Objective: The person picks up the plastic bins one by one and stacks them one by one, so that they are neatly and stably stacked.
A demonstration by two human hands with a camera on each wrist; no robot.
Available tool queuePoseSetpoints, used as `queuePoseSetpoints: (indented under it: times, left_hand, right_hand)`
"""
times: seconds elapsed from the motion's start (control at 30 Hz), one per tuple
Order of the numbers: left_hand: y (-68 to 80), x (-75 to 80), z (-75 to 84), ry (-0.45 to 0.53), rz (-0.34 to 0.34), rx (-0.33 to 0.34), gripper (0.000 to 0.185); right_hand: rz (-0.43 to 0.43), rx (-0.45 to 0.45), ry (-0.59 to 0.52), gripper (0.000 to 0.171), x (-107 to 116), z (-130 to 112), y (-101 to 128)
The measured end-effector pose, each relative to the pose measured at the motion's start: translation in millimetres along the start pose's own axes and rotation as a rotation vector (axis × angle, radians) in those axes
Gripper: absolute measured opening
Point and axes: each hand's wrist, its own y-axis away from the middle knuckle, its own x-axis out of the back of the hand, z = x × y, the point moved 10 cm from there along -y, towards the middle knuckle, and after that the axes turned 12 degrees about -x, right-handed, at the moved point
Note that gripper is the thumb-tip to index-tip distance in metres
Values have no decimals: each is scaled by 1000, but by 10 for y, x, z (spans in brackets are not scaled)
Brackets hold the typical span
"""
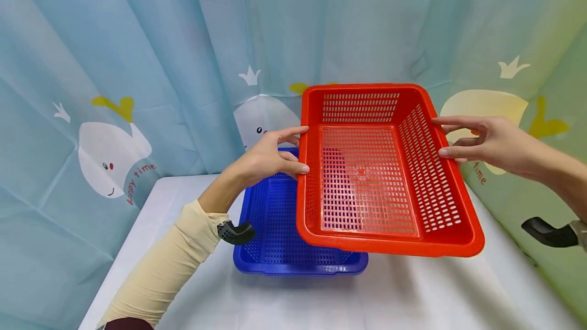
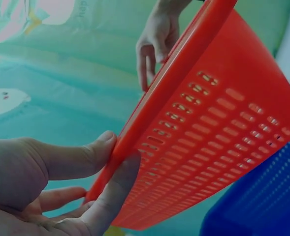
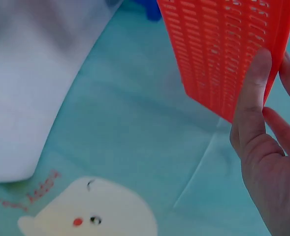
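Note:
A red plastic basket (image 1: 367, 180) with slotted sides hangs in the air, its open top tilted toward the head camera. My left hand (image 1: 266, 157) pinches its left rim between thumb and fingers; the left wrist view shows this hand (image 2: 66, 182) gripping the rim close up. On the opposite side my right hand (image 1: 492, 139) pinches the right rim, and in the right wrist view the basket wall (image 3: 223, 54) stands beside the thumb. Below and partly behind the red basket, a blue basket (image 1: 286, 223) rests on the white table, its right part hidden.
The white table (image 1: 202, 289) carries the blue basket. A blue curtain (image 1: 183, 65) with cartoon whale prints hangs behind the table, turning green at the right. A dark strap piece (image 1: 236, 232) juts from the left wrist, and another (image 1: 550, 232) from the right.

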Motion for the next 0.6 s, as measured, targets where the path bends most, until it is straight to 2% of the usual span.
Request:
queuePoseSetpoints:
  times: [0.1,0.3,0.6]
  left_hand:
    - [-1,30,-52,-10,-7,-15,86]
    - [26,70,-48,-60,-9,-8,84]
    - [7,65,-76,-76,-31,3,83]
  right_hand:
    - [5,8,-3,67,-3,-51,41]
    - [10,27,-10,66,-6,-80,72]
    - [-17,22,-100,63,-31,-50,46]
